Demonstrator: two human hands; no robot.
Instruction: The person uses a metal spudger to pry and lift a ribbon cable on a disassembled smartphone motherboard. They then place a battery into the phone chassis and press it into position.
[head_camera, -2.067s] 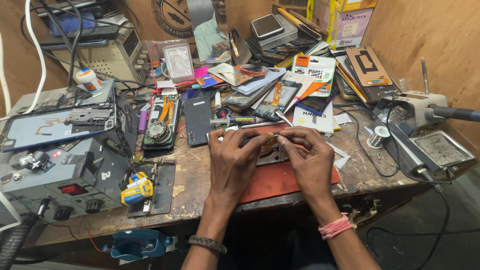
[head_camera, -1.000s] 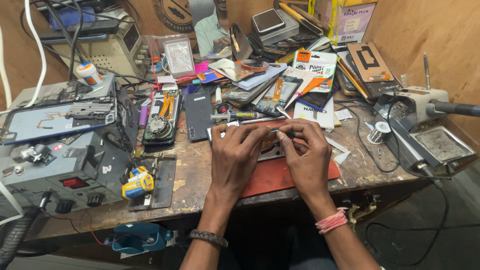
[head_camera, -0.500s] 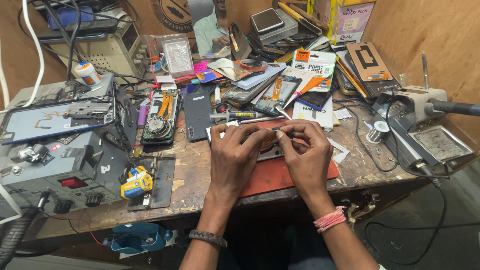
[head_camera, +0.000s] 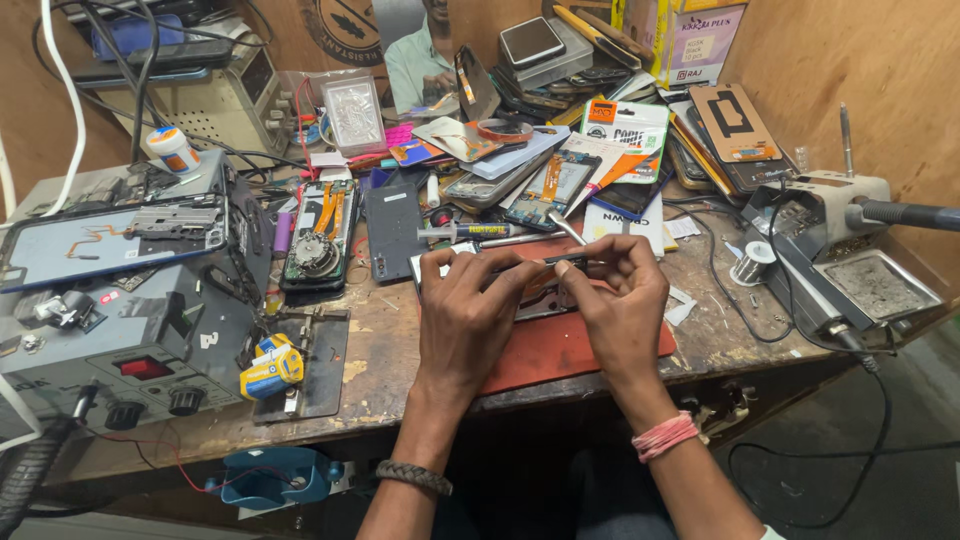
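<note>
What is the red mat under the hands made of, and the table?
The red mat looks like soft rubber or silicone: matte, flat, thin-edged. The table looks like wood, worn and stained, with grain and bare scuffed patches. Both hands, left hand and right hand, work above the mat.
</note>
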